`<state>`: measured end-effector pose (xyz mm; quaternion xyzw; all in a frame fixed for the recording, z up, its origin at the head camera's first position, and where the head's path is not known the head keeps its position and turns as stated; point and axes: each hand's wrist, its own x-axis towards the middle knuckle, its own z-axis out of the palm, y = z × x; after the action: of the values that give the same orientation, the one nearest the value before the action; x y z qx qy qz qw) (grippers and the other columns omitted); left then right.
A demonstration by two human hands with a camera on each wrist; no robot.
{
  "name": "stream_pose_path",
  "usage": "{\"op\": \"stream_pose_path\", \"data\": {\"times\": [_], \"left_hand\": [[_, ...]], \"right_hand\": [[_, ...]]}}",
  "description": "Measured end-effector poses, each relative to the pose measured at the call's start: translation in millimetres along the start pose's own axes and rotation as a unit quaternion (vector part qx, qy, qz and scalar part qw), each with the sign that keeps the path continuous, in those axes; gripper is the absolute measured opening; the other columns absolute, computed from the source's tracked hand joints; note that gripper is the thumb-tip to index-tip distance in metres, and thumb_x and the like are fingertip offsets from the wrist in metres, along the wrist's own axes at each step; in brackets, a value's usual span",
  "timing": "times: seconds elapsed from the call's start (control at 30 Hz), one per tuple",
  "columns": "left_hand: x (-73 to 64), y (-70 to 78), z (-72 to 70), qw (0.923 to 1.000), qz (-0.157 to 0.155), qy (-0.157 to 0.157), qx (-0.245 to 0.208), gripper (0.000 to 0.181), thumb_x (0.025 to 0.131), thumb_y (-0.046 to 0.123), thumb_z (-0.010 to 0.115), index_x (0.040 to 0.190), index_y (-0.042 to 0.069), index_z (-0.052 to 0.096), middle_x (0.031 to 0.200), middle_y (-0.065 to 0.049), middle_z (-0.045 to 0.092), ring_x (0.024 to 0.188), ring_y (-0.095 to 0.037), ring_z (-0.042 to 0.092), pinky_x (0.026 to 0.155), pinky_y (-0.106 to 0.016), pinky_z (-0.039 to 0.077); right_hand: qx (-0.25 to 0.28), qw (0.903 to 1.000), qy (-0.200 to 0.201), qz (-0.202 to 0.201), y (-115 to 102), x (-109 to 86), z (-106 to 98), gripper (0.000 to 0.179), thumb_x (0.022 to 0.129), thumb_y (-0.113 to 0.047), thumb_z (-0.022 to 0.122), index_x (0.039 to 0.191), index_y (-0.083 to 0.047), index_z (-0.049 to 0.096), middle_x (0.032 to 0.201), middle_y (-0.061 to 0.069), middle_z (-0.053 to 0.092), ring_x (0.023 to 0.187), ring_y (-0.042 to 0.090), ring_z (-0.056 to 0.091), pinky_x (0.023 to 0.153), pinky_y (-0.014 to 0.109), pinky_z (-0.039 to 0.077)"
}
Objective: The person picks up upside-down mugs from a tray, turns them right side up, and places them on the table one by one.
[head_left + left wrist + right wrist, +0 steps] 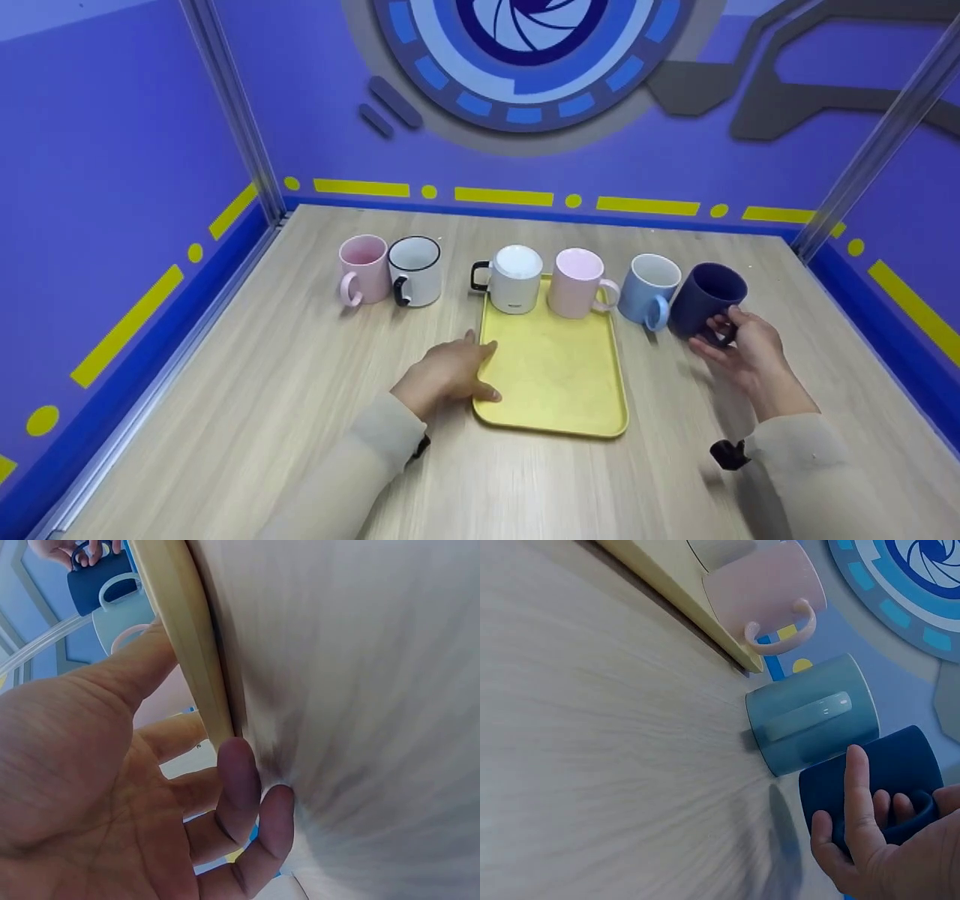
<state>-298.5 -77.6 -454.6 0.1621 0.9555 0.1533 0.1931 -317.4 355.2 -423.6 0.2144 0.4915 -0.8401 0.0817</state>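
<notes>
My right hand (754,349) grips a navy blue mug (703,296) by its handle at the right. Slightly tilted, the mug is held just above the tabletop, and its shadow falls apart from its base. A light blue mug (648,292) stands close beside it. At the left edge of a yellow tray (555,375), my left hand (446,375) lays its thumb and forefinger over the rim. Its other fingers bend loosely beside the edge, near the table. On the tray's far end are a white mug (515,281) with a black handle, upside down, and a pink mug (576,285).
Left of the tray, another pink mug (364,270) stands next to a white mug with a black rim (415,274). Blue printed walls (120,187) with metal corner posts (232,97) enclose the wooden table (300,375) at the back and sides.
</notes>
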Motion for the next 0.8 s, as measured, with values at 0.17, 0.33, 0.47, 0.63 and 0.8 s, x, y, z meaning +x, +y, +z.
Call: {"op": "stream_pose_path", "data": {"times": [0.17, 0.33, 0.47, 0.63, 0.8], "left_hand": [[-1.1, 0.5, -0.9, 1.0000, 0.000, 0.004, -0.001, 0.089, 0.089, 0.049, 0.078, 0.162, 0.018, 0.036, 0.169, -0.023, 0.022, 0.158, -0.037, 0.025, 0.127, -0.051, 0.028], [-1.2, 0.0, -0.5, 1.0000, 0.000, 0.005, -0.006, 0.089, 0.089, 0.049, 0.078, 0.162, 0.019, 0.036, 0.169, -0.024, 0.022, 0.158, -0.038, 0.025, 0.127, -0.051, 0.027], [-0.7, -0.3, 0.4, 1.0000, 0.003, 0.007, 0.001, 0.089, 0.089, 0.049, 0.078, 0.161, 0.018, 0.037, 0.168, -0.025, 0.024, 0.156, -0.039, 0.028, 0.126, -0.052, 0.030], [-0.7, -0.8, 0.7, 0.9998, 0.012, 0.011, 0.015, 0.089, 0.088, 0.050, 0.079, 0.161, 0.017, 0.038, 0.167, -0.025, 0.027, 0.156, -0.037, 0.030, 0.124, -0.052, 0.034], [-0.2, -1.8, 0.4, 0.9998, 0.012, 0.011, 0.013, 0.090, 0.089, 0.050, 0.078, 0.161, 0.017, 0.037, 0.168, -0.025, 0.026, 0.156, -0.037, 0.029, 0.124, -0.052, 0.033]], "right_hand": [[0.013, 0.9998, 0.012, 0.002, 1, 7.7, 6, 0.015, 0.111, -0.028, 0.043, 0.117, -0.014, 0.045, 0.103, 0.003, 0.053, 0.100, 0.021, 0.061, 0.092, 0.049, 0.062], [0.000, 0.9996, 0.025, -0.011, 4, 15.2, 9, 0.016, 0.112, -0.028, 0.040, 0.119, -0.014, 0.043, 0.102, 0.002, 0.053, 0.099, 0.019, 0.061, 0.089, 0.049, 0.063], [-0.021, 0.9990, 0.031, -0.023, 8, 21.8, 10, 0.017, 0.113, -0.029, 0.036, 0.119, -0.013, 0.041, 0.100, 0.002, 0.053, 0.095, 0.021, 0.062, 0.087, 0.048, 0.063], [-0.052, 0.9970, 0.041, -0.041, 12, 29.8, 8, 0.020, 0.113, -0.030, 0.034, 0.115, -0.011, 0.041, 0.098, 0.002, 0.052, 0.093, 0.021, 0.063, 0.087, 0.047, 0.063], [-0.082, 0.9944, 0.050, -0.043, 14, 34.7, 5, 0.024, 0.113, -0.035, 0.033, 0.115, -0.013, 0.042, 0.103, 0.002, 0.053, 0.094, 0.024, 0.066, 0.087, 0.045, 0.064]]}}
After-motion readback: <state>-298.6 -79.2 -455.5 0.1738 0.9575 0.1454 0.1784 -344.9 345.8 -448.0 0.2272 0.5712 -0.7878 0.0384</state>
